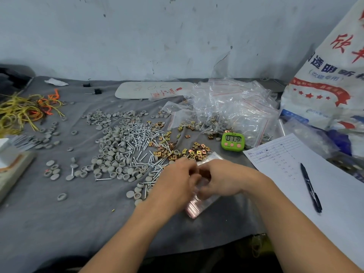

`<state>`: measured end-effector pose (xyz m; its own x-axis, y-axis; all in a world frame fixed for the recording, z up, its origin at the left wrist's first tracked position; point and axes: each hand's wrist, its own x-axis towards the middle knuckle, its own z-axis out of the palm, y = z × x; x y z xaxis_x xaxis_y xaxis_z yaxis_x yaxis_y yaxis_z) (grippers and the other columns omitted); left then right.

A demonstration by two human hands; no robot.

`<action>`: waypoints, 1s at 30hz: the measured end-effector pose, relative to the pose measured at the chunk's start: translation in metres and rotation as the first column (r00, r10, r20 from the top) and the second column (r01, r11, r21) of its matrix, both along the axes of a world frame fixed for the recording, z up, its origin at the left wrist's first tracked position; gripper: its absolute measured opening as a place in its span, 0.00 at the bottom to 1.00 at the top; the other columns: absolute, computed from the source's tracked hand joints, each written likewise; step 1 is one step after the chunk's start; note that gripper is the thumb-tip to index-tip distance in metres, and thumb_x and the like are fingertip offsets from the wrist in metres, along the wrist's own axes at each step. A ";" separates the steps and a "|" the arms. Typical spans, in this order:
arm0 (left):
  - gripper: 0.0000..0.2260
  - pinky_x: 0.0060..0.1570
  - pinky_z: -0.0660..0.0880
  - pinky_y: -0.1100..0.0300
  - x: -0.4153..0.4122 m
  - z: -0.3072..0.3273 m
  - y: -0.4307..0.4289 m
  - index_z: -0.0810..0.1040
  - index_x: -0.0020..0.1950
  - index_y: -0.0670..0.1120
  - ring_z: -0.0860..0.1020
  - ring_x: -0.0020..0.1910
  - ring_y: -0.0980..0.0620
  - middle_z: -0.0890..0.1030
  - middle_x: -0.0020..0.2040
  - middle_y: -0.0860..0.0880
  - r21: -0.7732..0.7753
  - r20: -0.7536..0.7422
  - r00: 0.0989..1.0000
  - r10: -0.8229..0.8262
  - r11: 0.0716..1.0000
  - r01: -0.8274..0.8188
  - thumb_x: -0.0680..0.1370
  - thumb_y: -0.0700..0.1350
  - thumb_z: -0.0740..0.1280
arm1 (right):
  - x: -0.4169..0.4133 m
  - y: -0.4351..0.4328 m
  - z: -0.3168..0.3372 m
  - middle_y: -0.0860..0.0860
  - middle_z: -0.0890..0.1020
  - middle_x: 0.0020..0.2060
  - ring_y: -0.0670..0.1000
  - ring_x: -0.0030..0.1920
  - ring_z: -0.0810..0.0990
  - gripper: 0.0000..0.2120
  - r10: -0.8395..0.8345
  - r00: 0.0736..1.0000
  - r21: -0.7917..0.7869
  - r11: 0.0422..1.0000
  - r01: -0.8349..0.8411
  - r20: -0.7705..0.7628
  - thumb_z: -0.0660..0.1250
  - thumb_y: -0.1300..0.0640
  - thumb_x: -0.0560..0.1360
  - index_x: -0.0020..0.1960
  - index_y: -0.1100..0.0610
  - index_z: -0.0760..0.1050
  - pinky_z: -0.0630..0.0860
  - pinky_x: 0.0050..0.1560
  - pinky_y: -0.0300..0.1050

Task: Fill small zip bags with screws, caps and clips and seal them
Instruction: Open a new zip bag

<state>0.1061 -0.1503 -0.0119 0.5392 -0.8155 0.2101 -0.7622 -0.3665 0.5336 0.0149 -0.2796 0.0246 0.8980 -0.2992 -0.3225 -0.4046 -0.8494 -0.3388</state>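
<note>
While filled bags are sitting heaped at table back, left hand and right hand are working over empty bag stack, fingers curled, grip unclear in blur; screws, caps, clips lying loose, plenty left.

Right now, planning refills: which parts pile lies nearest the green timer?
The gold clips, just left of the timer; the silver screws and grey caps lie farther left.

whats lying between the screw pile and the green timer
Loose brass-coloured clips, scattered on the grey cloth between the screw pile and the green timer. The head view shows this.
</note>
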 end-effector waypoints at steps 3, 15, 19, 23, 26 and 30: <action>0.05 0.43 0.64 0.60 -0.007 0.002 0.001 0.74 0.46 0.52 0.72 0.43 0.53 0.74 0.44 0.56 -0.313 0.179 0.978 0.103 0.949 -0.043 0.80 0.47 0.68 | 0.007 -0.001 -0.004 0.52 0.84 0.45 0.55 0.49 0.81 0.07 -0.054 0.995 -0.147 0.987 0.066 0.088 0.67 0.53 0.78 0.51 0.53 0.83 0.75 0.46 0.45; 0.19 0.52 0.79 0.55 -0.013 -0.030 -0.006 0.86 0.59 0.47 0.80 0.57 0.47 0.81 0.63 0.46 0.205 0.502 0.839 -0.207 0.972 0.117 0.70 0.52 0.74 | 0.012 -0.013 0.007 0.54 0.83 0.34 0.57 0.35 0.80 0.11 -0.696 0.332 0.568 0.714 0.409 0.636 0.64 0.61 0.80 0.40 0.54 0.80 0.76 0.39 0.53; 0.20 0.62 0.74 0.52 -0.011 -0.027 -0.010 0.76 0.70 0.49 0.77 0.64 0.46 0.76 0.71 0.49 0.241 0.325 0.929 -0.177 0.965 0.099 0.79 0.50 0.61 | 0.020 -0.002 0.013 0.54 0.79 0.28 0.52 0.27 0.72 0.10 -0.891 0.258 0.908 0.408 0.100 0.372 0.64 0.69 0.76 0.52 0.58 0.79 0.70 0.30 0.45; 0.11 0.44 0.80 0.63 0.010 -0.002 0.000 0.85 0.50 0.57 0.81 0.38 0.63 0.84 0.44 0.63 -0.104 -0.194 0.948 0.253 0.955 -0.276 0.77 0.43 0.67 | 0.030 0.011 0.011 0.54 0.81 0.33 0.50 0.25 0.73 0.15 -0.867 0.383 0.908 0.396 0.140 0.319 0.67 0.75 0.71 0.51 0.58 0.79 0.72 0.31 0.46; 0.09 0.27 0.75 0.63 0.029 0.024 0.023 0.81 0.43 0.60 0.79 0.29 0.63 0.82 0.37 0.65 -0.293 -0.377 0.812 0.445 0.774 -0.561 0.76 0.45 0.68 | 0.036 0.017 0.012 0.50 0.86 0.38 0.47 0.26 0.75 0.17 -0.784 0.469 0.811 0.546 0.209 0.407 0.68 0.73 0.72 0.46 0.51 0.83 0.74 0.29 0.43; 0.20 0.44 0.77 0.58 0.047 0.048 0.048 0.76 0.56 0.70 0.80 0.47 0.65 0.80 0.53 0.64 -0.398 -0.377 0.893 0.245 0.828 -0.395 0.67 0.51 0.68 | 0.046 0.030 0.009 0.48 0.83 0.30 0.47 0.32 0.80 0.11 -0.583 0.705 0.708 0.687 0.162 0.404 0.70 0.67 0.72 0.37 0.53 0.85 0.77 0.37 0.49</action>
<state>0.1529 -0.1024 0.0365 0.8487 -0.4376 0.2968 -0.4215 -0.2209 0.8795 0.0606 -0.2501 0.0334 0.8074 -0.5890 -0.0354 -0.1886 -0.2008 -0.9613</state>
